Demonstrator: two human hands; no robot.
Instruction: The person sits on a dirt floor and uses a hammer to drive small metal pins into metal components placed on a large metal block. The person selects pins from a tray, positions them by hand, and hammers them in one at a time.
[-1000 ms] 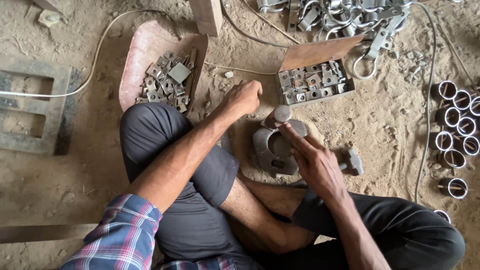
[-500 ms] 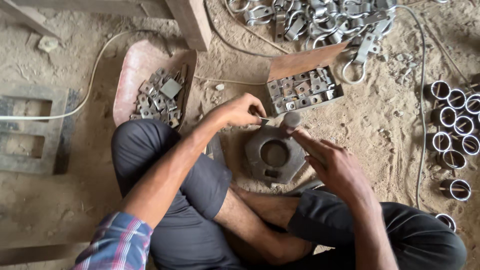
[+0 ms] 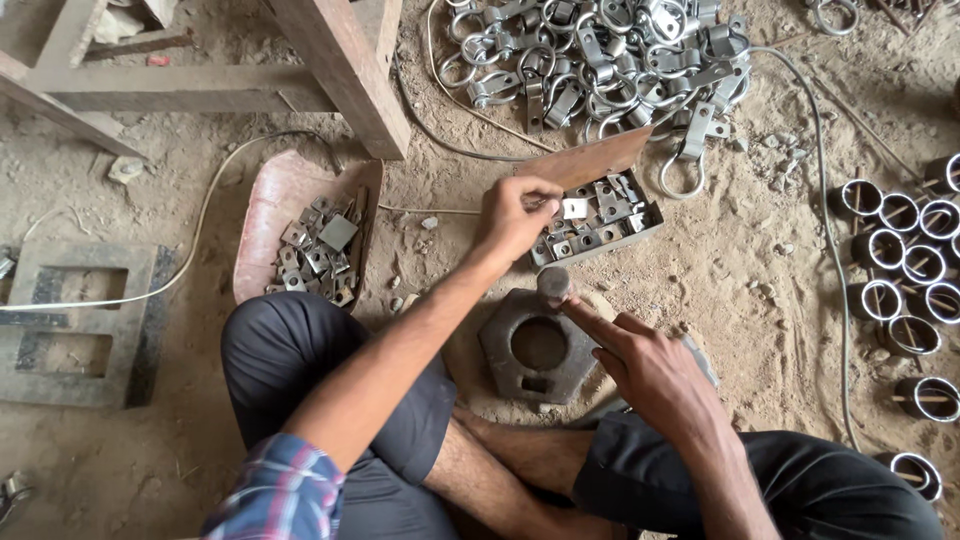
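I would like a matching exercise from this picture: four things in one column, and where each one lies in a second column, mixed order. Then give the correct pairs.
Things
1. small square plate
2. pile of metal rings and clamps
3. heavy metal block with a round hole
4. short metal tubes

Places
A. on the ground at the right edge
B. at the top, behind the shallow tray
C. between the left hand's fingertips
D. in front of the crossed legs, under the right hand's fingers

Pairs: 1-C, 2-B, 3-D, 4-A
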